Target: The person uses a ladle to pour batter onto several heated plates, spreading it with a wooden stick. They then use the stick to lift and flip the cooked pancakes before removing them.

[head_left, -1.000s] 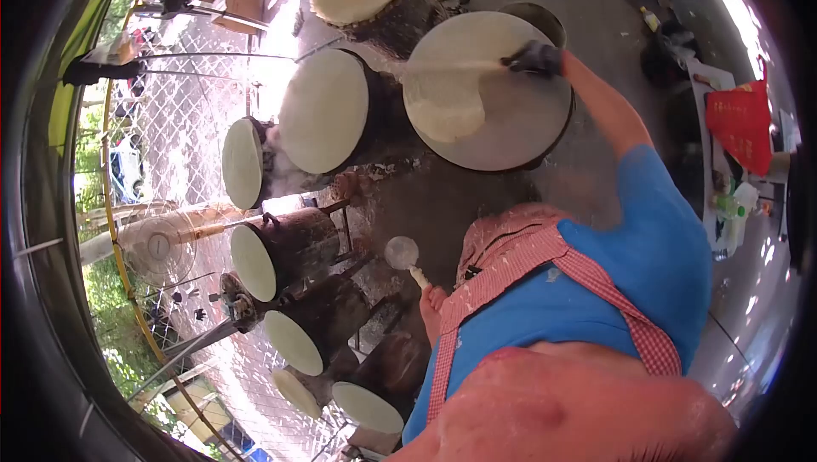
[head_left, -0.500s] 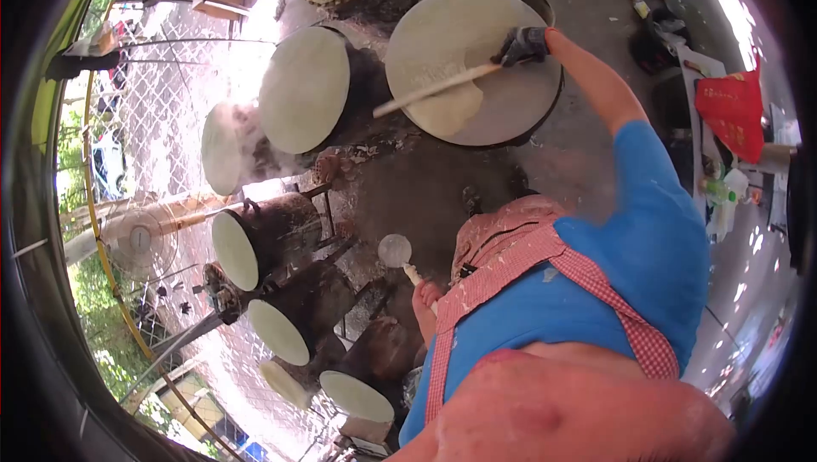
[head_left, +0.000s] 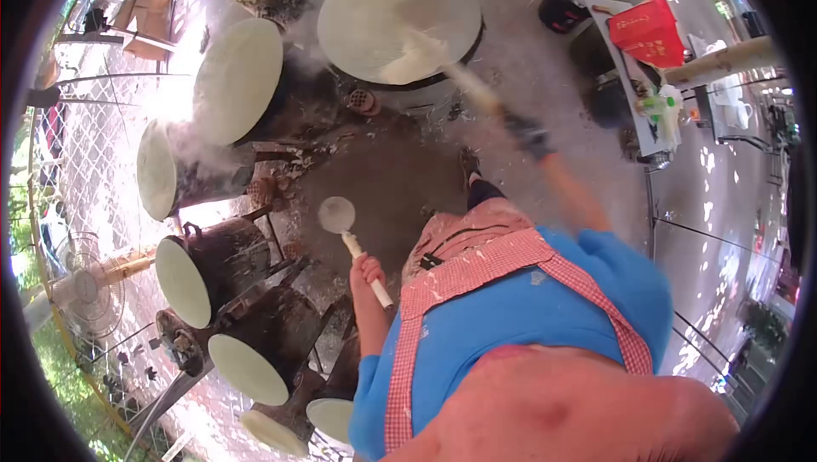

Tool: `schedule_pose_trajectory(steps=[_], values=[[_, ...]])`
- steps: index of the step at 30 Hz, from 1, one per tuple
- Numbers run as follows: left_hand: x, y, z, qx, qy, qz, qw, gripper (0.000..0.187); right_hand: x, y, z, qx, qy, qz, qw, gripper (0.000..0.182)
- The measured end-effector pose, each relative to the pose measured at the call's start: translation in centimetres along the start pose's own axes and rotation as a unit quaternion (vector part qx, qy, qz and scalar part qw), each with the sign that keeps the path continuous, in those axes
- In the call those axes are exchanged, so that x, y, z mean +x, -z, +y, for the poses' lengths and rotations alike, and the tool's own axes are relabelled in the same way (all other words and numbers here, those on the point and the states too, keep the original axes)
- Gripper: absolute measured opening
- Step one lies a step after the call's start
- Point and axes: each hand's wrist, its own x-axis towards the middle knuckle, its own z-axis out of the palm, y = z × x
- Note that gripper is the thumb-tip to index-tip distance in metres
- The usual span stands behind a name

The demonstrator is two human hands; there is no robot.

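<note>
My right hand, in a dark glove and blurred by motion, grips the handle of a long wooden spreader. The spreader's far end reaches the pale batter near the edge of a large round griddle. A thin pale layer covers much of that griddle. Lower down, my left hand is closed around the light handle of a ladle. The ladle's round bowl points away from me, over the dark floor and apart from the griddles.
Several round-topped drum stoves curve along the left, including a steaming one and a smaller one. A fan stands by the wire fence. At the right are a side table, a red bag and a black bucket.
My right hand has drawn back toward me from above the large griddle, swinging the spreader around. The view has shifted, and more of my left hand and the ladle handle shows.
</note>
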Motion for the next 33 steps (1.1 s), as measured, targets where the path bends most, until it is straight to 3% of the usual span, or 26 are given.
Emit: schedule_pose_trajectory(steps=[1,2,3,5,6,7,8,9,10,11,12,13,16,18,20,22,23,24,26,27,29,33], values=[[-0.2,0.4,0.2,0.057,-0.023,-0.014,0.998,0.028,1.6,-3.5,-4.3,-0.035,-0.073,-0.03,0.996,0.037],[-0.7,0.0,-0.4,0.076,-0.032,-0.027,0.996,0.028,3.6,-5.5,-8.1,0.101,-0.067,0.051,0.991,0.037],[-1.9,-0.7,-0.8,0.098,-0.044,-0.034,0.994,0.028,4.9,-5.5,-9.7,0.103,-0.068,0.057,0.991,0.037],[-4.6,-1.9,-2.9,0.098,-0.035,-0.087,0.991,0.027,6.9,-4.1,-12.7,-0.031,-0.174,-0.156,0.972,0.035],[-6.6,-2.7,-5.3,0.158,-0.13,-0.086,0.975,0.028,5.8,-3.7,-11.7,-0.016,-0.19,-0.117,0.975,0.033],[-6.6,-1.1,-3.7,0.191,-0.009,-0.24,0.952,0.012,5.2,-2.0,-10.5,-0.006,-0.202,-0.073,0.977,0.031],[-6.8,1.0,-2.6,0.203,-0.04,-0.271,0.94,0.015,4.7,-0.7,-9.5,-0.005,-0.206,-0.06,0.977,0.031],[-7.2,1.5,-2.9,0.212,-0.071,-0.3,0.927,0.034,4.9,2.9,-9.8,0.004,-0.292,-0.128,0.948,0.031],[-7.3,1.0,-2.9,0.216,-0.067,-0.305,0.925,0.034,5.1,5.1,-9.6,0.011,-0.371,-0.195,0.908,0.031],[-7.3,0.5,-3.5,0.22,-0.082,-0.31,0.921,0.044,5.9,2.5,-9.0,0.004,-0.371,-0.191,0.909,0.031],[-7.7,0.6,-4.4,0.223,-0.098,-0.309,0.919,0.057,6.6,-3.1,-8.3,-0.017,-0.356,-0.122,0.927,0.031],[-8.1,0.0,-5.5,0.219,-0.096,-0.311,0.92,0.057,6.8,-5.9,-7.6,-0.035,-0.336,-0.05,0.94,0.031],[-7.7,-2.3,-7.5,0.227,-0.139,-0.29,0.919,0.055,7.6,-3.7,-7.6,-0.045,-0.25,-0.059,0.965,0.029],[-6.8,0.7,-5.4,0.228,-0.129,-0.296,0.919,0.054,8.1,-2.6,-9.6,-0.034,-0.185,-0.068,0.98,0.029],[-6.8,0.9,-5.8,0.23,-0.112,-0.299,0.919,0.053,8.7,0.2,-4.5,0.089,-0.273,-0.115,0.951,0.029],[-6.9,-1.1,-8.9,0.239,-0.13,-0.39,0.879,0.05,11.7,5.0,-6.0,0.115,-0.312,-0.074,0.94,0.03],[-6.0,-1.1,-8.5,0.242,-0.125,-0.384,0.882,0.05,12.4,6.3,-6.3,0.127,-0.351,-0.041,0.927,0.03],[-4.9,-0.4,-7.6,0.181,-0.091,-0.345,0.917,0.047,11.7,3.0,-5.8,0.127,-0.361,-0.046,0.923,0.03],[-3.2,-1.8,-8.2,0.075,-0.01,-0.287,0.955,0.031,11.6,-5.2,-3.8,-0.092,-0.166,-0.116,0.975,0.032],[-3.3,-3.1,-9.1,0.082,-0.009,-0.289,0.954,0.031,10.9,-4.2,-3.6,-0.09,-0.169,-0.111,0.975,0.032],[-3.3,-4.9,-10.8,0.112,-0.041,-0.244,0.962,0.022,8.0,-0.4,-4.7,0.108,-0.205,-0.115,0.966,0.034],[-0.3,-2.2,-7.5,0.114,0.067,-0.271,0.953,0.026,15.0,2.9,1.2,0.079,-0.272,-0.078,0.956,0.035]])
